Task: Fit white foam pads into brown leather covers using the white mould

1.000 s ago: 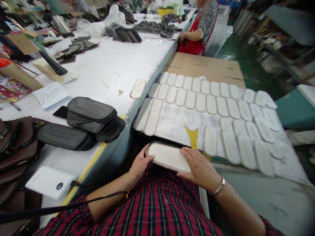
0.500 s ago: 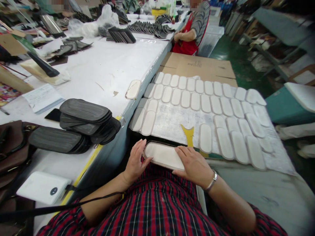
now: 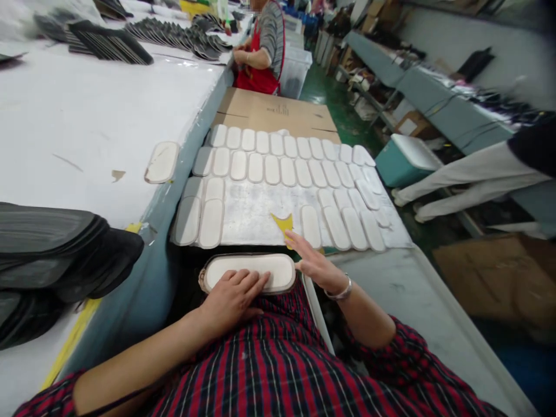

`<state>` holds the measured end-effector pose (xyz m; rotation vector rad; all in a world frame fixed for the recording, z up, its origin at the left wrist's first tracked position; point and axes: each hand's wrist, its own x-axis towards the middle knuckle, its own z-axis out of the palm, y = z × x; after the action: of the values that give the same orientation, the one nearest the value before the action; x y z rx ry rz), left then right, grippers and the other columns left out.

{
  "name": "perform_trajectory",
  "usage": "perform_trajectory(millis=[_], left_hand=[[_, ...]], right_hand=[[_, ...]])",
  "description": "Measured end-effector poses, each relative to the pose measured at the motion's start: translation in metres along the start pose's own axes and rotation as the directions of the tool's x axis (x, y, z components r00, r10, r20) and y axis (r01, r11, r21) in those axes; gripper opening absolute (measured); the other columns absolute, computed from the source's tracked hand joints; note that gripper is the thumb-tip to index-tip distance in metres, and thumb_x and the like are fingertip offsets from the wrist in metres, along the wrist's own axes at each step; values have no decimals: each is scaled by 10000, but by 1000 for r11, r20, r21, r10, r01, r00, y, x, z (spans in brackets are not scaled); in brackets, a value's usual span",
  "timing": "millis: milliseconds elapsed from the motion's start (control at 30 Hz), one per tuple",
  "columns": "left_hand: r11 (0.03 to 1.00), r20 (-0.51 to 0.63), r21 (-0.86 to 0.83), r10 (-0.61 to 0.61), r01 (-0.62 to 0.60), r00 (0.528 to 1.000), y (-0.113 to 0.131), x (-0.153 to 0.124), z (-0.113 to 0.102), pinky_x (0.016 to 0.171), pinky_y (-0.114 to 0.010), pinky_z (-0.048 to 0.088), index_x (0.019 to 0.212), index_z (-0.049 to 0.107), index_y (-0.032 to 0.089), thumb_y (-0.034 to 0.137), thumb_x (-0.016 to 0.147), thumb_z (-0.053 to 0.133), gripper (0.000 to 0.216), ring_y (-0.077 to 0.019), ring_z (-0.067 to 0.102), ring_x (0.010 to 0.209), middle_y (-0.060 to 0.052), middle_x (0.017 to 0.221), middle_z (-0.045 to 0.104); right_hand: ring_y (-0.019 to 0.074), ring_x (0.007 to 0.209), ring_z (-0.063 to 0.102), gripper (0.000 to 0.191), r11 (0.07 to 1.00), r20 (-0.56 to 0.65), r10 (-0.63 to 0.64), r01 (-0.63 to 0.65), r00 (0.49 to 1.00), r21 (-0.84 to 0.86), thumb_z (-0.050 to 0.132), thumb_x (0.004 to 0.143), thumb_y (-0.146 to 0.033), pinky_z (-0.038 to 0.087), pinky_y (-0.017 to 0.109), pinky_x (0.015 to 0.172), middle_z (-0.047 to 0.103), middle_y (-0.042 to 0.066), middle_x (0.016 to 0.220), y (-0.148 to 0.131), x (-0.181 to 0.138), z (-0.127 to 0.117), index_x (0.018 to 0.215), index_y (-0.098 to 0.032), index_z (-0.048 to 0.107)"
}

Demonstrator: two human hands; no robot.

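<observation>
A white oblong panel (image 3: 247, 267) with rounded ends and a dark rim lies crosswise at my lap. My left hand (image 3: 232, 298) rests on its near side, fingers stretched flat over the white face. Just beyond the panel's right end is my right hand (image 3: 319, 266), with its fingers apart and nothing seen in them. Its fingertips reach the lower end of a yellow notched piece (image 3: 283, 223); I cannot tell whether they touch it. Behind, rows of similar white oblong pieces (image 3: 287, 172) cover much of a pale board (image 3: 256, 211).
On the white table (image 3: 99, 110) at left lie stacked dark oblong pieces (image 3: 56, 243) and one white oblong piece (image 3: 162, 162). Cardboard (image 3: 278, 110) lies beyond the board. A co-worker in a red apron (image 3: 258, 75) is at the table's far edge; another person's legs (image 3: 473, 174) show at right.
The view has swung right. My left hand has moved from the panel's left end to flat on its face. My right hand has let go and reached toward the yellow piece.
</observation>
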<state>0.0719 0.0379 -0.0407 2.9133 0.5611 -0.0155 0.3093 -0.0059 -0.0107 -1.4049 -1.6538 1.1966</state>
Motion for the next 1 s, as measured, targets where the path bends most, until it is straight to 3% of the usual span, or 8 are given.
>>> perform_trajectory(millis=[133, 233, 333, 433, 600, 767, 900, 1000], left_hand=[[995, 57, 100, 2, -8, 998, 7, 13, -5, 741, -363, 311, 1373, 265, 276, 520, 724, 594, 768, -256, 438, 917, -96, 1054, 519], [990, 77, 139, 13, -23, 997, 8, 19, -5, 689, -348, 302, 1356, 282, 331, 455, 740, 606, 708, -246, 426, 870, -78, 1006, 504], [990, 88, 140, 22, -35, 996, 6, 20, -4, 679, -339, 294, 1345, 290, 357, 434, 762, 587, 658, -239, 419, 862, -69, 996, 491], [990, 99, 133, 31, -44, 995, 5, 18, -3, 689, -340, 293, 1350, 277, 362, 432, 783, 560, 637, -235, 413, 871, -66, 1004, 481], [990, 102, 127, 41, -54, 994, 3, 18, -3, 683, -351, 298, 1353, 275, 367, 391, 817, 515, 587, -239, 409, 873, -72, 1022, 480], [986, 95, 134, 86, -98, 992, -1, 20, -1, 661, -354, 290, 1342, 301, 369, 297, 871, 419, 490, -233, 412, 851, -74, 999, 502], [986, 85, 139, 77, -88, 993, 0, 19, -2, 660, -348, 295, 1354, 277, 365, 369, 852, 457, 533, -243, 409, 862, -76, 1003, 500], [987, 78, 141, 64, -75, 995, 2, 18, -3, 672, -350, 302, 1362, 262, 361, 416, 832, 484, 577, -245, 408, 867, -75, 1011, 494]], right_hand=[[249, 1307, 247, 586, 972, -166, 130, -92, 978, 217, 166, 882, -584, 454, 434, 839, 148, 84, 1465, 6, -8, -6, 1394, -306, 103], [245, 1298, 265, 550, 956, -332, 150, -50, 931, 290, 159, 894, -544, 461, 427, 843, 135, 76, 1469, 7, -9, -9, 1380, -287, 154], [247, 1263, 326, 521, 940, -465, 169, 1, 869, 342, 214, 891, -525, 457, 427, 861, 250, 91, 1431, 12, -13, -11, 1339, -262, 254], [237, 1186, 425, 459, 932, -502, 196, 0, 842, 363, 330, 877, -497, 459, 418, 871, 392, 101, 1342, 23, -20, -8, 1258, -244, 365], [181, 998, 547, 362, 967, -474, 234, -155, 849, 201, 524, 802, -415, 467, 344, 857, 568, 86, 1090, 41, -26, 2, 1078, -183, 501], [130, 700, 564, 286, 936, -350, 314, -350, 883, -42, 577, 749, -372, 481, 280, 683, 605, 34, 799, 47, -17, 5, 927, -149, 551], [116, 630, 550, 234, 937, -193, 301, -327, 934, -122, 588, 743, -347, 456, 248, 610, 604, 5, 705, 53, -3, -1, 875, -154, 578], [118, 625, 555, 200, 945, -25, 318, -319, 948, -71, 590, 738, -342, 456, 236, 582, 604, 1, 677, 56, 7, -9, 806, -154, 600]])
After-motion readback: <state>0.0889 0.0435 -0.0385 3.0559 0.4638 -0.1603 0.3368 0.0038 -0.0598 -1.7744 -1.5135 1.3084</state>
